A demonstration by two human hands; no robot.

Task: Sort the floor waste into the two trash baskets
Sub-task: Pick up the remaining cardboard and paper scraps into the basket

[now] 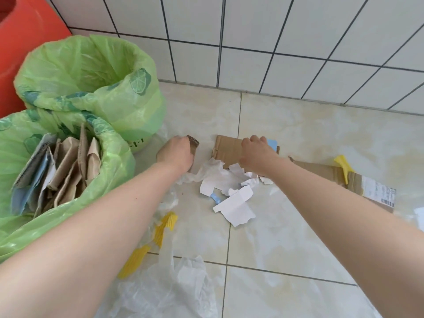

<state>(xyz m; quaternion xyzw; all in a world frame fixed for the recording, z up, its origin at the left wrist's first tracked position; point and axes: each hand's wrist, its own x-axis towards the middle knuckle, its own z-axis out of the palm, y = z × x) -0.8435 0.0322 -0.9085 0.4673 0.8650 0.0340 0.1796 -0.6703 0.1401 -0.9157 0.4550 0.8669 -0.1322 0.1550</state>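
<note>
Two hands at work: left hand [175, 154] grips a cardboard scrap [193, 145], right hand [257, 154] seemingly clenching the flat cardboard piece [226, 148] on the floor; next, carry both left into the near basket [119, 157], which holds cardboard.

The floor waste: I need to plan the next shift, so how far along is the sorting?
Partly done. The near basket already holds cardboard pieces; the far basket shows nothing inside. In hand: the left hand grips a cardboard scrap, the right hand reaches onto a flat cardboard sheet. Left: torn white paper, plastic film, labelled cardboard.
</note>
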